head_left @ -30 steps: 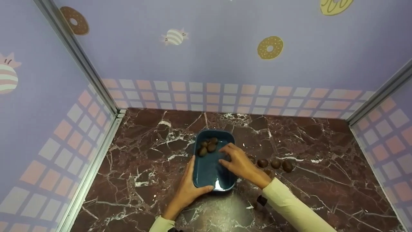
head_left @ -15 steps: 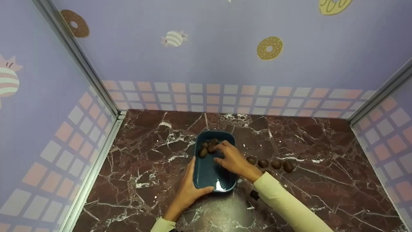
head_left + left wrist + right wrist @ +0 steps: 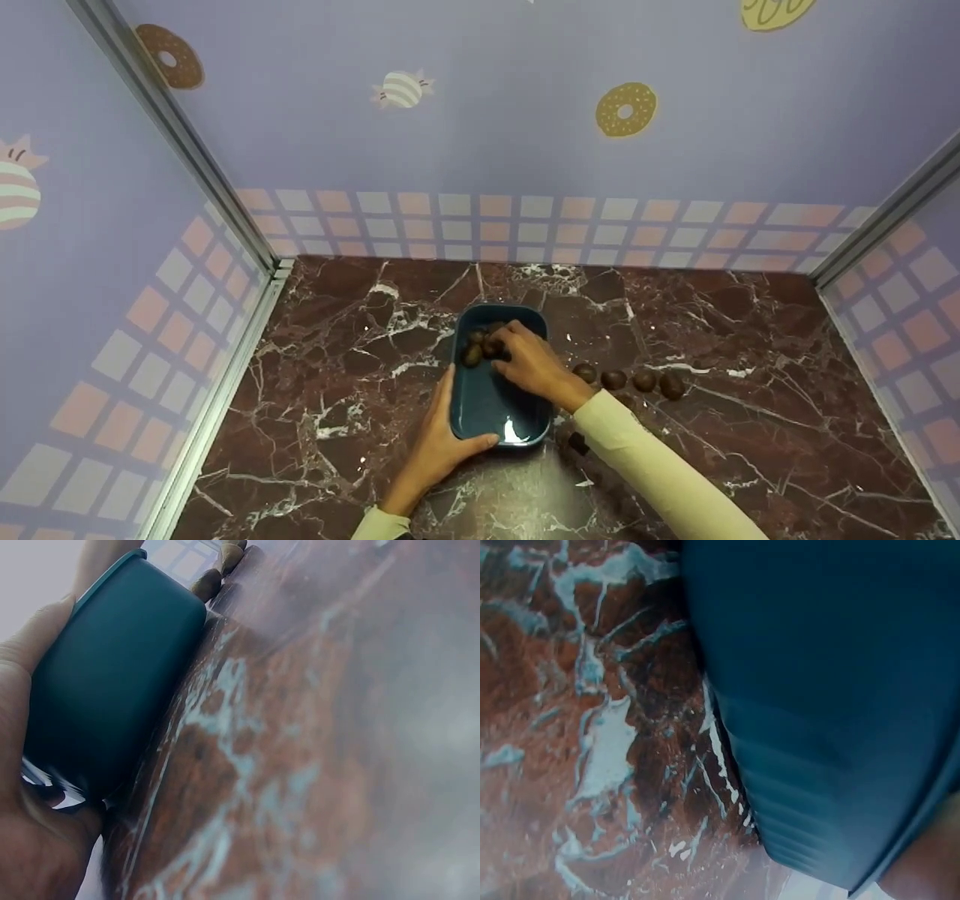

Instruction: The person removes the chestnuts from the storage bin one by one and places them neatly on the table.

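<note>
A deep blue rectangular dish point(image 3: 491, 412) stands on the marble-patterned surface. Several brown chestnuts point(image 3: 472, 355) lie together at its far left end. My left hand point(image 3: 439, 439) holds the dish by its near left corner, thumb over the near rim and fingers along the left side. The left wrist view shows that hand point(image 3: 34, 840) against the dish wall point(image 3: 120, 667). Inside the dish, my right hand point(image 3: 531, 364) has thumb and fingertips around one of the chestnuts, which they partly cover. In the right wrist view the dish's outer wall point(image 3: 817, 690) fills most of the picture.
A row of several more chestnuts point(image 3: 643, 380) lies on the surface right of the dish, partly behind the right forearm. Patterned panels point(image 3: 480, 135) close off the back and both sides.
My right hand has moved left and farther into the dish, and its fingers have closed around a chestnut there. The left hand and the dish have stayed in place.
</note>
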Demonstrator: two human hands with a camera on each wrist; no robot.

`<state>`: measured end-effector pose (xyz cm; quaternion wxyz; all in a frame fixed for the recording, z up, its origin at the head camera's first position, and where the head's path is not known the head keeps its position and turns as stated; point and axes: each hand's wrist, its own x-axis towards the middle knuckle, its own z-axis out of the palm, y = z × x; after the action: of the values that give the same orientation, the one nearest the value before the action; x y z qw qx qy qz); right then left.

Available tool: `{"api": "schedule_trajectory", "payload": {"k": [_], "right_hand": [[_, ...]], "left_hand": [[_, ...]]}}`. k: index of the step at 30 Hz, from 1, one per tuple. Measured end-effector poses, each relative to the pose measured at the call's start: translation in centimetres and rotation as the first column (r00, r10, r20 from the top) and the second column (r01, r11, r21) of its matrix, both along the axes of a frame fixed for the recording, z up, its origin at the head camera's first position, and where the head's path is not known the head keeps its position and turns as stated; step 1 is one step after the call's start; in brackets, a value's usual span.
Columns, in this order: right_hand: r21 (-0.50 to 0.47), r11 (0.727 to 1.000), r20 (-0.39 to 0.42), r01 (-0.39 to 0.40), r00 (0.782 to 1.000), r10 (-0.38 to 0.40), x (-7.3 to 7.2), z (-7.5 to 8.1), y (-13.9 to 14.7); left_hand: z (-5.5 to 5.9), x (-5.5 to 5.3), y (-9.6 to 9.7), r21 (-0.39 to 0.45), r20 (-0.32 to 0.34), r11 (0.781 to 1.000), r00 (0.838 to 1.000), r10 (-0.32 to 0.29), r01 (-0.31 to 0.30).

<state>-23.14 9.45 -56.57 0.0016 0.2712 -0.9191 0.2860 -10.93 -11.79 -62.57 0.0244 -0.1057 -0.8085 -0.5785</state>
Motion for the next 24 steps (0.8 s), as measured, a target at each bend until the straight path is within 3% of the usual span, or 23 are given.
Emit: {"api": "schedule_trajectory", "payload": {"k": [12,24], "right_hand": [[0.168,0.985,-0.211,-0.032,0.975,0.068,0.2,-1.1,-0.1],[0.215,0.975,-0.267,-0.064,0.956,0.122,0.4,-1.5,0.0]], "left_hand": [[0.1,-0.1,0.0,0.007,0.001,1.0,1.0,-0.005,0.005],[0.1,-0.1,0.1,0.002,0.004,1.0,1.0,0.01,-0.01]]}}
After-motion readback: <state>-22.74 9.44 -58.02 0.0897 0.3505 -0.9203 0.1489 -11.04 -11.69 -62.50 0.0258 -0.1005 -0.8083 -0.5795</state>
